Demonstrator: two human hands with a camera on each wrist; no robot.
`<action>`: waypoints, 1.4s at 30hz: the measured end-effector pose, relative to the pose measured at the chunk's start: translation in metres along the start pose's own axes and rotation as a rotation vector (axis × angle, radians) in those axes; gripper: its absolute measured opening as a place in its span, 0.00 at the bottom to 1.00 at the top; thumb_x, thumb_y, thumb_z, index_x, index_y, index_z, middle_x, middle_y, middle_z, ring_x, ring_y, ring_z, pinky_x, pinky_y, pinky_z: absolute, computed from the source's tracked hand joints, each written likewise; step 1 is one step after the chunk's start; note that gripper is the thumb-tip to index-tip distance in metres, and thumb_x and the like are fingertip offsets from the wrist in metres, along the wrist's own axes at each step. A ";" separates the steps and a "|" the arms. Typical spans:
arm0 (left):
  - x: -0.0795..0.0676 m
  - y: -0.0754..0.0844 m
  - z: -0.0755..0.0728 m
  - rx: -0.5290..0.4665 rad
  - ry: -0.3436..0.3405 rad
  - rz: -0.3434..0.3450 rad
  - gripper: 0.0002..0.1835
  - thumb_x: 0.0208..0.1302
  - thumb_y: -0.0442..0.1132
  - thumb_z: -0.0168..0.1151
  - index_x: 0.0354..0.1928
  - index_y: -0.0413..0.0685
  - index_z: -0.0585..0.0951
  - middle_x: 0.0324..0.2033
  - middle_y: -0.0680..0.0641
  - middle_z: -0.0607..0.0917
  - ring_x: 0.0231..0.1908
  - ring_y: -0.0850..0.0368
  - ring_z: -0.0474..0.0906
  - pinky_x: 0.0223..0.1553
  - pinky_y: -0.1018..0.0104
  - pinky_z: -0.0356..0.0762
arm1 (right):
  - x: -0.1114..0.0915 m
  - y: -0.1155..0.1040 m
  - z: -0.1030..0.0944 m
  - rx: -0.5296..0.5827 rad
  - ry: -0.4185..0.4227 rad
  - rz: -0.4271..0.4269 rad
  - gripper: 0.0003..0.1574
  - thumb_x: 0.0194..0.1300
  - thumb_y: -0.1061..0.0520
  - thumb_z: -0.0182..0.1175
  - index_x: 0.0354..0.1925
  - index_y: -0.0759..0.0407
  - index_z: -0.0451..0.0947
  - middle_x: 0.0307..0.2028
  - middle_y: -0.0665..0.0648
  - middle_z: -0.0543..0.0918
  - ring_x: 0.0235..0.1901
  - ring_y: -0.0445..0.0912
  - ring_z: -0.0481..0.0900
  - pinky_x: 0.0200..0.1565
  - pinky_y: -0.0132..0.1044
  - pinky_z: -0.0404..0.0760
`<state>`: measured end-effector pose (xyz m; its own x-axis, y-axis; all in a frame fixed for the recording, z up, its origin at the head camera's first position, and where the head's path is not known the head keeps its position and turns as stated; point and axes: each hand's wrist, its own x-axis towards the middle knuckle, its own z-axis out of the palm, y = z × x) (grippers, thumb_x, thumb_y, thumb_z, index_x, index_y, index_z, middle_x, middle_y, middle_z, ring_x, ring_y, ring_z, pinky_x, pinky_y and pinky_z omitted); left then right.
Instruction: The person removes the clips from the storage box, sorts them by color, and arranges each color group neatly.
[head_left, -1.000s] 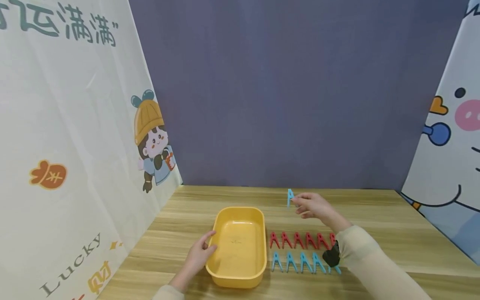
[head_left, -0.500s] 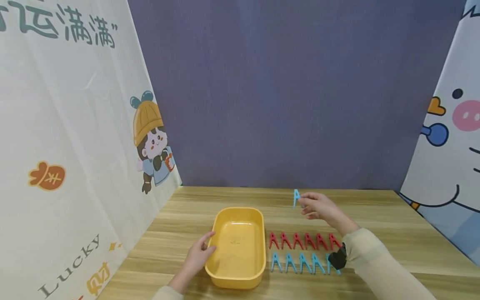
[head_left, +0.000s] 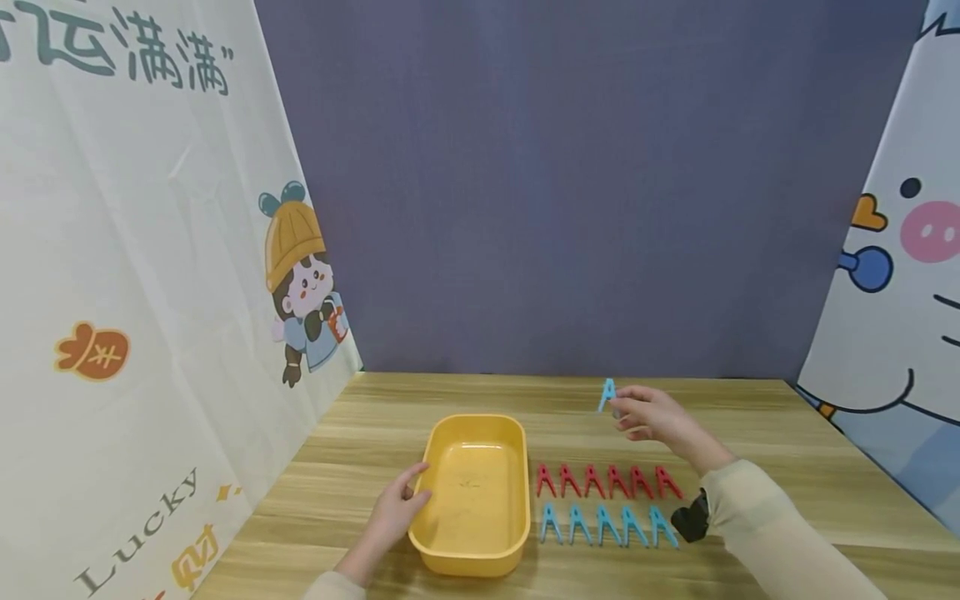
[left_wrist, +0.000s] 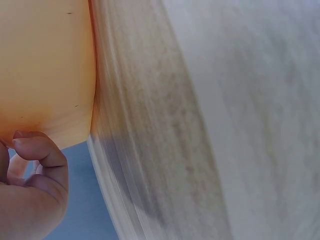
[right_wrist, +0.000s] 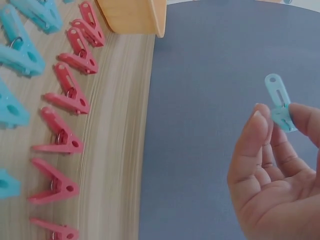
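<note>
In the head view a yellow plastic basin (head_left: 468, 562) stands on the table. My left hand (head_left: 392, 512) grips its left rim, thumb and fingers at the edge; the left wrist view has those curled fingers (left_wrist: 42, 150) against the basin wall. Above the table, behind the rows, my right hand (head_left: 660, 419) pinches a light blue clothespin (right_wrist: 277, 95) between thumb and fingertips. Several red clothespins (head_left: 592, 481) lie in a row right of the basin. Nearer the person runs a row of several blue clothespins (head_left: 604, 525).
The wooden tabletop (head_left: 360, 442) ends at a dark grey-blue backdrop (head_left: 562, 208). A white printed cloth (head_left: 172, 292) hangs on the left, a cartoon-printed one (head_left: 885, 350) on the right. A black wrist device (head_left: 692, 517) sits near the right end of the blue row.
My right hand has moved to the right with the blue clothespin, which has tilted slightly. The rightmost blue clothespin in the row now shows uncovered. My left hand stays at the basin.
</note>
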<state>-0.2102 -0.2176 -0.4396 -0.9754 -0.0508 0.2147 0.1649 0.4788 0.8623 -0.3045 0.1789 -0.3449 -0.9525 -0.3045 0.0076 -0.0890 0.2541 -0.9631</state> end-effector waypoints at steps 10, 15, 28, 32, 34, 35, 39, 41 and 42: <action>0.001 -0.001 0.001 -0.003 0.005 0.002 0.23 0.58 0.30 0.59 0.57 0.35 0.71 0.18 0.52 0.65 0.17 0.62 0.61 0.18 0.72 0.62 | -0.007 0.003 -0.009 0.013 0.001 -0.002 0.35 0.66 0.48 0.54 0.59 0.72 0.59 0.39 0.58 0.75 0.35 0.49 0.77 0.35 0.40 0.79; 0.001 -0.001 0.001 -0.002 0.005 0.003 0.23 0.58 0.30 0.59 0.57 0.35 0.71 0.18 0.52 0.65 0.17 0.62 0.61 0.17 0.72 0.62 | -0.009 0.005 -0.012 0.016 -0.008 -0.010 0.34 0.66 0.50 0.54 0.59 0.73 0.59 0.40 0.58 0.74 0.38 0.50 0.76 0.37 0.42 0.78; 0.000 0.000 0.000 -0.006 -0.011 0.008 0.23 0.59 0.31 0.58 0.58 0.35 0.70 0.18 0.52 0.65 0.16 0.63 0.60 0.17 0.73 0.61 | -0.016 0.016 -0.023 -0.013 -0.006 -0.001 0.37 0.66 0.52 0.54 0.60 0.79 0.55 0.42 0.61 0.74 0.38 0.49 0.76 0.40 0.44 0.78; 0.000 0.001 0.000 -0.012 -0.005 0.010 0.23 0.59 0.31 0.58 0.57 0.34 0.70 0.18 0.52 0.65 0.15 0.64 0.60 0.17 0.73 0.61 | -0.020 0.020 -0.026 -0.022 0.005 0.026 0.36 0.66 0.53 0.54 0.59 0.79 0.56 0.42 0.60 0.74 0.39 0.52 0.76 0.41 0.45 0.77; -0.001 0.001 0.000 -0.014 -0.002 0.017 0.23 0.59 0.31 0.58 0.57 0.34 0.70 0.18 0.52 0.65 0.15 0.65 0.60 0.17 0.73 0.61 | -0.022 0.023 -0.028 -0.029 0.008 0.032 0.36 0.66 0.53 0.53 0.59 0.79 0.56 0.42 0.61 0.74 0.39 0.52 0.76 0.41 0.46 0.77; -0.001 0.001 0.000 -0.013 -0.001 0.019 0.23 0.59 0.31 0.58 0.57 0.34 0.70 0.18 0.52 0.65 0.15 0.65 0.60 0.17 0.72 0.61 | -0.023 0.024 -0.029 -0.024 0.016 0.043 0.35 0.66 0.53 0.54 0.59 0.79 0.57 0.42 0.60 0.74 0.39 0.52 0.76 0.41 0.45 0.77; 0.000 0.001 0.000 -0.014 -0.001 0.008 0.23 0.59 0.31 0.58 0.57 0.34 0.71 0.18 0.52 0.65 0.16 0.64 0.60 0.17 0.72 0.61 | -0.028 0.031 -0.032 -0.035 0.020 0.049 0.34 0.66 0.54 0.54 0.58 0.79 0.58 0.41 0.60 0.75 0.38 0.53 0.76 0.39 0.44 0.78; 0.000 0.001 0.000 -0.012 -0.001 -0.004 0.23 0.59 0.31 0.58 0.57 0.35 0.71 0.18 0.52 0.65 0.16 0.63 0.60 0.17 0.73 0.61 | -0.030 0.035 -0.035 -0.039 0.019 0.051 0.33 0.66 0.54 0.54 0.58 0.78 0.59 0.41 0.60 0.75 0.37 0.52 0.77 0.38 0.43 0.78; 0.000 0.001 0.000 -0.011 -0.002 -0.007 0.23 0.59 0.31 0.58 0.57 0.35 0.71 0.18 0.52 0.65 0.16 0.63 0.60 0.17 0.72 0.61 | -0.031 0.037 -0.036 -0.042 0.019 0.051 0.33 0.67 0.54 0.53 0.58 0.77 0.59 0.41 0.60 0.74 0.37 0.52 0.77 0.37 0.43 0.78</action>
<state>-0.2102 -0.2166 -0.4388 -0.9767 -0.0526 0.2081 0.1598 0.4687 0.8688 -0.2888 0.2304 -0.3708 -0.9615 -0.2726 -0.0360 -0.0515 0.3074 -0.9502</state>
